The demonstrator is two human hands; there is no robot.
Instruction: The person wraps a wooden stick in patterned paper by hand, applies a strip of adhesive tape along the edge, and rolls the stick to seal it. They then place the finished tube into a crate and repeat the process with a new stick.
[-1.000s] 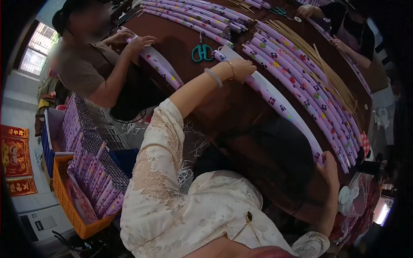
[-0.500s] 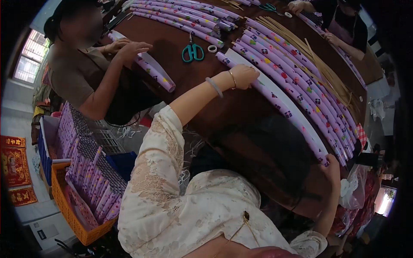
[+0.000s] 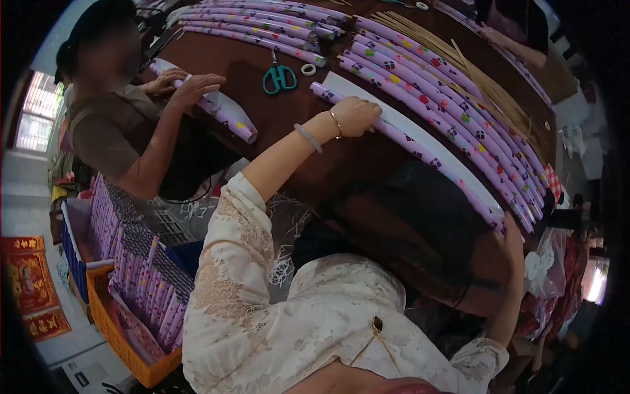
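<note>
A person in a cream lace-sleeved top point(image 3: 328, 302) worked along the near edge of a dark brown table point(image 3: 289, 108). A long lilac sheet with a print of small dark squares point(image 3: 428, 157) lay partly rolled into a tube, its white inner face showing along the far side, and ran from the middle of the table towards its near right edge. The left hand point(image 3: 357, 117), a gold-coloured bangle at its wrist, pinched the rolled edge near the sheet's left end, fingers drawn together. The right hand point(image 3: 512, 240) was at the opposite end, touching the tube; whether its partly hidden fingers pinched it could not be told.

Just beyond the sheet lay a row of finished-looking lilac printed tubes point(image 3: 446, 108), with thin tan strips point(image 3: 482, 75) on their far side. Scissors with teal handles point(image 3: 279, 72) rested to the left, just beside a small white ring-shaped roll point(image 3: 302, 69). At left, a co-worker's hands point(image 3: 197, 88) were on another lilac printed roll point(image 3: 230, 119); another person point(image 3: 518, 39) stood at far right. Near left, an orange plastic basket point(image 3: 115, 338) held purple patterned bundles point(image 3: 147, 282).
</note>
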